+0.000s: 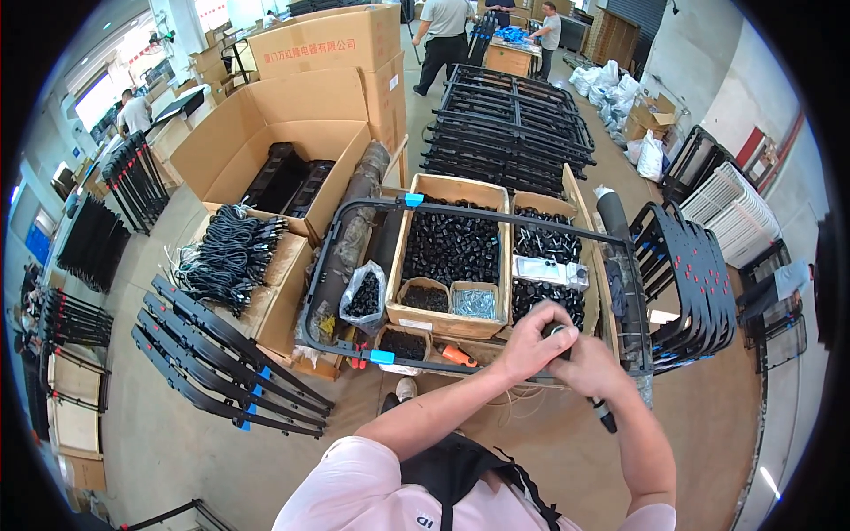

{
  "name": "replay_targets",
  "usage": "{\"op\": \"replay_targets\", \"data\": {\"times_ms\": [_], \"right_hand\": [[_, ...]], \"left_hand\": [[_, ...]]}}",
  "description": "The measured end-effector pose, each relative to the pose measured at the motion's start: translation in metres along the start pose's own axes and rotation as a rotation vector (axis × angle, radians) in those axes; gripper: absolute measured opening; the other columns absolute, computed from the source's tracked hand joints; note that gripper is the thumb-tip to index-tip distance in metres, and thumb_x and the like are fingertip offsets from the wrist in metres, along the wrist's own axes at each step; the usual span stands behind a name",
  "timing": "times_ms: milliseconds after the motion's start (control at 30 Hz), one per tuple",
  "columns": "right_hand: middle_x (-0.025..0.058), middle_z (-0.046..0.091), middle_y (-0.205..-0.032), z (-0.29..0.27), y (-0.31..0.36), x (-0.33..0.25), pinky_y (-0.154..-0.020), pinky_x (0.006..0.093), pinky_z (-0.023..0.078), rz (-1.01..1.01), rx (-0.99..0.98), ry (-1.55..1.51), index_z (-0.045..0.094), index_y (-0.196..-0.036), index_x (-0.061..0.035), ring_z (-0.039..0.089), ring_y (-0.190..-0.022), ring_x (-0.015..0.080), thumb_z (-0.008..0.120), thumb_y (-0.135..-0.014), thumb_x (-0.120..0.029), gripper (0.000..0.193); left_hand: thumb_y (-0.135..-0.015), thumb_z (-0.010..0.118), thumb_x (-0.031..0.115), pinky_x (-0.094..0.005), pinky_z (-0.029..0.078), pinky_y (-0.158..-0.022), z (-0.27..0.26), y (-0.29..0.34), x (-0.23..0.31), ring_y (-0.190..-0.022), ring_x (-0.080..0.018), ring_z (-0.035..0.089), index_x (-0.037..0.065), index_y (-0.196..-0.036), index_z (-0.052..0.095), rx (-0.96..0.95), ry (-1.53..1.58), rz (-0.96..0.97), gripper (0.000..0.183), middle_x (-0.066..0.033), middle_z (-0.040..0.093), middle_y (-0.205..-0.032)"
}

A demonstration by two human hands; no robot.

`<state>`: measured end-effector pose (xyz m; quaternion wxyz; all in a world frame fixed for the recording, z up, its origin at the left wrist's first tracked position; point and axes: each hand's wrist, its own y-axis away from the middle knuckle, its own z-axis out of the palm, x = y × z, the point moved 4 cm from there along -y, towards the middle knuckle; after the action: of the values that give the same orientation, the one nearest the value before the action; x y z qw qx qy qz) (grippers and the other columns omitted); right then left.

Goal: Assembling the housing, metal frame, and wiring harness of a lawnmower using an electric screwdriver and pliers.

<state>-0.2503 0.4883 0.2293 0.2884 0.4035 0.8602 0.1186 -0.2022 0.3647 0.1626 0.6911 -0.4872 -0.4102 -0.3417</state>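
Note:
My two hands meet over the right front of a black tubular frame with blue clips, which lies across boxes of parts. My right hand is closed around a black stick-shaped tool with a silver band; its lower end sticks out below the fist. My left hand is closed against the right one, fingers curled over a small dark round piece. Whether that piece belongs to the tool is hidden by the fingers. Beyond the hands, a wooden box holds many black plastic parts, with silver screws in a small compartment.
An orange-handled tool lies at the front. Cable bundles and an open carton stand left. Black frames are stacked behind, at left front and right. Other people work farther back.

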Motion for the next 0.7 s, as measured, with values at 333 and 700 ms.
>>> {"op": "replay_targets", "data": {"times_ms": [333, 700], "right_hand": [[0.0265, 0.073, -0.096, 0.075, -0.143, -0.096, -0.076, 0.0506, 0.062, -0.369, 0.210, 0.219, 0.054, -0.132, -0.0036, 0.074, -0.083, 0.0440, 0.082, -0.076, -0.029, 0.068], [0.0233, 0.070, -0.102, 0.186, -0.343, -0.182, -0.075, 0.0480, 0.063, -0.553, 0.204, 0.226, 0.046, -0.136, 0.0007, 0.075, -0.087, 0.0408, 0.088, -0.075, -0.031, 0.080]], "left_hand": [[-0.103, 0.058, 0.062, -0.0364, 0.051, -0.092, -0.207, 0.021, -0.103, -0.106, -0.0210, 0.063, -0.001, -0.128, 0.063, 0.449, 0.106, -0.726, 0.068, -0.0144, 0.066, -0.122], [-0.098, 0.060, 0.063, -0.0540, 0.050, -0.093, -0.398, -0.011, -0.153, -0.107, -0.0476, 0.064, -0.004, -0.098, 0.064, 0.541, -0.909, -0.745, 0.067, -0.0278, 0.068, -0.109]]}}
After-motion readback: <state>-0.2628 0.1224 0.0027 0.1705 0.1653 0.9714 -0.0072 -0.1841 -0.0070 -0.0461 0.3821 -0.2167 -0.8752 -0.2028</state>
